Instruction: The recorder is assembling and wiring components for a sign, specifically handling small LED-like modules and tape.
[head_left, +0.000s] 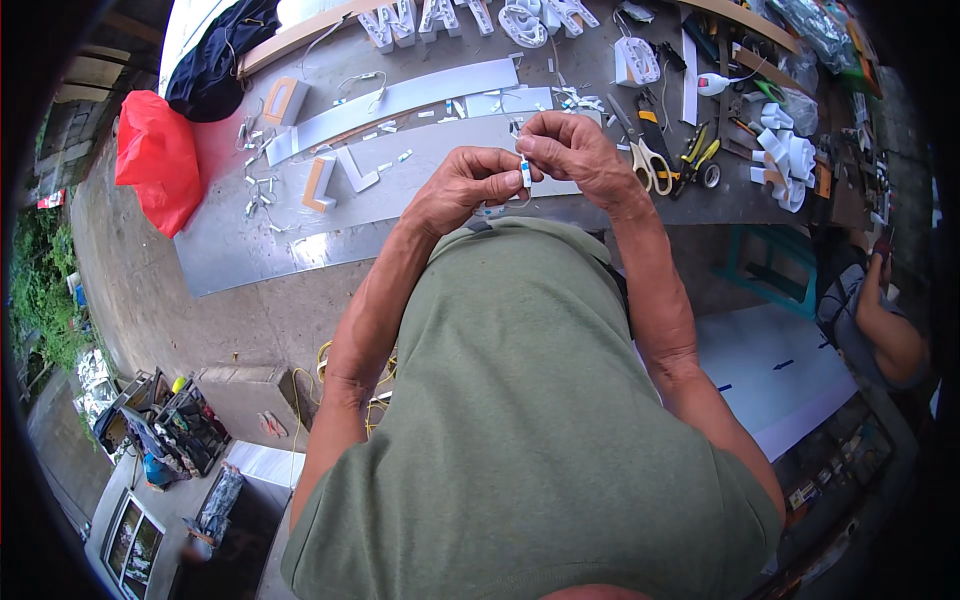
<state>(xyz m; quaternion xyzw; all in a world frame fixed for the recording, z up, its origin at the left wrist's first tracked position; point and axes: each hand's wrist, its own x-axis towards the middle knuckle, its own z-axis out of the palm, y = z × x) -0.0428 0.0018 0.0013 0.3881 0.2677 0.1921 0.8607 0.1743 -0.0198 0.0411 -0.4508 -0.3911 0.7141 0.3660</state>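
Note:
Close to my body, over the table's near edge, my left hand (pixel 468 188) pinches a small white and blue LED module (pixel 526 172) between thumb and fingers. Just beside it, my right hand (pixel 580 155) has its thumb and forefinger pressed together on the thin wire at the module's upper end. A length of wire (pixel 518 205) hangs in a loop below the fingers. Exactly how the wire sits between the right fingertips is too small to make out.
On the grey table (pixel 225 245) lie white strips (pixel 400 100), loose LED modules (pixel 262 190) and hollow block letters (pixel 318 183). Scissors (pixel 652 165), pliers (pixel 700 155) and a small white bottle (pixel 712 84) lie to the right. A red bag (pixel 158 160) hangs at the left edge. Another person (pixel 885 310) is at far right.

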